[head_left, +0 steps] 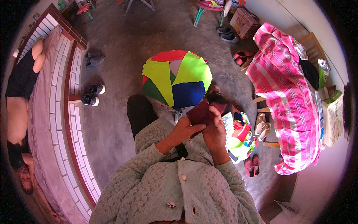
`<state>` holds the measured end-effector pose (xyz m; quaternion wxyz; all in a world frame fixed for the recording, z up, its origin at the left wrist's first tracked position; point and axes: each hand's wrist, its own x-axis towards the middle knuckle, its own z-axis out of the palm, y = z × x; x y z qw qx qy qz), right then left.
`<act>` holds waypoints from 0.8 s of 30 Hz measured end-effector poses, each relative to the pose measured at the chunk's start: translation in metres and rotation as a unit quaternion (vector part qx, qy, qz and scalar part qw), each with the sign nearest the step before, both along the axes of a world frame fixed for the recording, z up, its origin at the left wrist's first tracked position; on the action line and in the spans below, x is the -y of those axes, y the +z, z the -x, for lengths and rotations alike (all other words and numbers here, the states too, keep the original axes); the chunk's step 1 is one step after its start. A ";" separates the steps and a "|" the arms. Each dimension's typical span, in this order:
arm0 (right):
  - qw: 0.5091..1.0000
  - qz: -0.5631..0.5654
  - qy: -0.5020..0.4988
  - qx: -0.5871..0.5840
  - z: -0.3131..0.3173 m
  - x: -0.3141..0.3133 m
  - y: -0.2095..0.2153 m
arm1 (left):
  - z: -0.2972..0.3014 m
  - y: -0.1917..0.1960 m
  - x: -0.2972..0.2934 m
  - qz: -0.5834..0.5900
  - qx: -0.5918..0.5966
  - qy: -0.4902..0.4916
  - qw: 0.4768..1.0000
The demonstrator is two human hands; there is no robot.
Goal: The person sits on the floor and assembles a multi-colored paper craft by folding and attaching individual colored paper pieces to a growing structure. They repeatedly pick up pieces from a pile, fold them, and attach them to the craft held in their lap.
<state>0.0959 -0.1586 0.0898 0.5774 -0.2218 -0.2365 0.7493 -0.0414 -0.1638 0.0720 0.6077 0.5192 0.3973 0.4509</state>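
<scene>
A dark maroon piece of cloth (pixel 199 113) is stretched between my hands above my lap. My left hand (pixel 185 129) pinches its near left edge, thumb pointing right. My right hand (pixel 215 133) grips it from the right, fingers partly raised. Just beyond lies a round patchwork of fabric pieces (pixel 190 69) in neon yellow, blue, green, red and grey. Whether it rests on a stool cannot be made out. To the right of my right hand, bright fabric scraps (pixel 241 136) sit in a loose heap.
A pink plaid cloth (pixel 278 97) covers wooden chairs at the right, with shoes (pixel 262 126) beside them. A cardboard box (pixel 244 23) stands at the far right. On the left, a person (pixel 22 80) lies on a white-tiled brick platform (pixel 59 108); dark shoes (pixel 92 94) sit beside it.
</scene>
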 end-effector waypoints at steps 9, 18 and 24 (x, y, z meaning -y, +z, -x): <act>0.998 -0.044 -0.027 0.029 0.002 -0.007 -0.011 | 0.018 0.015 0.005 0.114 -0.084 0.028 0.990; 0.990 0.051 -0.085 -0.104 -0.023 -0.049 -0.034 | 0.048 0.055 0.008 0.179 0.032 -0.002 0.983; 0.986 0.059 -0.113 -0.106 -0.030 -0.079 -0.033 | 0.069 0.053 0.006 0.176 0.083 0.037 0.980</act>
